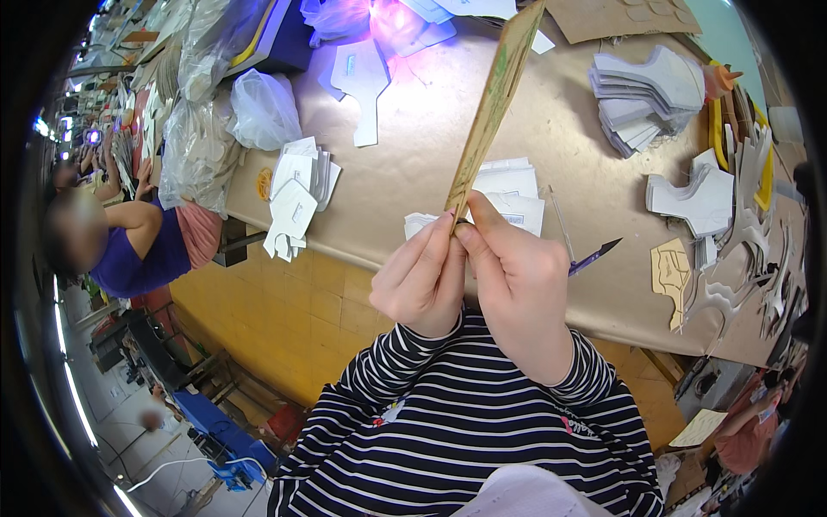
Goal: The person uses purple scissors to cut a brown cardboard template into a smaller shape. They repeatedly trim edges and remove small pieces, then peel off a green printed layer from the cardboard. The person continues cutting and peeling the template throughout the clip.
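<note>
My left hand [424, 274] and my right hand [523, 284] meet above the table's near edge. Between them they pinch the lower end of a thin tan sheet [491, 108], tilted up and seen almost edge-on, with green marks on its face. A small dark bit shows at the fingertips; I cannot tell what it is. Behind the hands lies a stack of white cut pieces [508, 178], partly hidden by them. Close to my right hand, a purple pointed tool [594, 257], perhaps a pen or a knife, rests on the table.
Stacks of white cut pieces lie left [295, 207] and right [650, 90] on the tan-covered table [405, 181]. A tan template [670, 274] and curved offcuts [732, 302] are at right. A plastic bag [265, 110] stands far left; a person in purple [142, 246] sits beyond.
</note>
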Tool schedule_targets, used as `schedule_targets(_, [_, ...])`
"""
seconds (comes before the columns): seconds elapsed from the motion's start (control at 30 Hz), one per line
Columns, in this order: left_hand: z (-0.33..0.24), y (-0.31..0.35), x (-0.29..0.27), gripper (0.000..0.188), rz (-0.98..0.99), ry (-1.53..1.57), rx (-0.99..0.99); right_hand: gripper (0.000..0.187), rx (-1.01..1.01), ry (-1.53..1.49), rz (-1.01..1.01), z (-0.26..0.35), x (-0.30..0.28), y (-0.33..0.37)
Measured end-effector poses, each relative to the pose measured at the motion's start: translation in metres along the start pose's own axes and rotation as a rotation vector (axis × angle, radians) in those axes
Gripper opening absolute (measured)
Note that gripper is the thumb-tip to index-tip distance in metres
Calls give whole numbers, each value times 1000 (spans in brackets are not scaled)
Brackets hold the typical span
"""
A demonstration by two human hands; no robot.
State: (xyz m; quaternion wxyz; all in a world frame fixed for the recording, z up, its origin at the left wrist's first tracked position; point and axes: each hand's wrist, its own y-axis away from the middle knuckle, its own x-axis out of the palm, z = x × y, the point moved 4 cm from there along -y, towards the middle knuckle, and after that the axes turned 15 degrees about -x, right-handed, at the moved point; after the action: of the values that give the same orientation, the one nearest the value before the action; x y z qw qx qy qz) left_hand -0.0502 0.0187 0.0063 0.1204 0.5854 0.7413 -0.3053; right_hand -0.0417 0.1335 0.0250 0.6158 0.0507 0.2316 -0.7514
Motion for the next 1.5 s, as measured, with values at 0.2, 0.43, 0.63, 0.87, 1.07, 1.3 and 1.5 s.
schedule_targets(0.2, [-2,0,2,24,8,14,0,26,-117,77,-54,-1,-2,-2])
schedule_targets(0.43, [1,-2,-1,24,17,29,-64,30,-41,54,104,5,-8,-6])
schedule_targets(0.63, [-1,0,-1,22,-11,-12,5,31,-78,89,102,6,-8,-6])
schedule_targets(0.87, [2,2,-1,21,-18,-14,-28,30,-31,12,66,1,-7,-7])
schedule_targets(1.07, [2,0,-1,22,-41,-14,6,29,-3,-6,105,4,-8,-6])
schedule_targets(1.3, [1,1,1,23,-4,-22,-15,34,-71,165,60,2,-6,-3])
schedule_targets(1.5, [0,2,-1,22,-47,-1,21,31,4,-31,130,2,-7,-4])
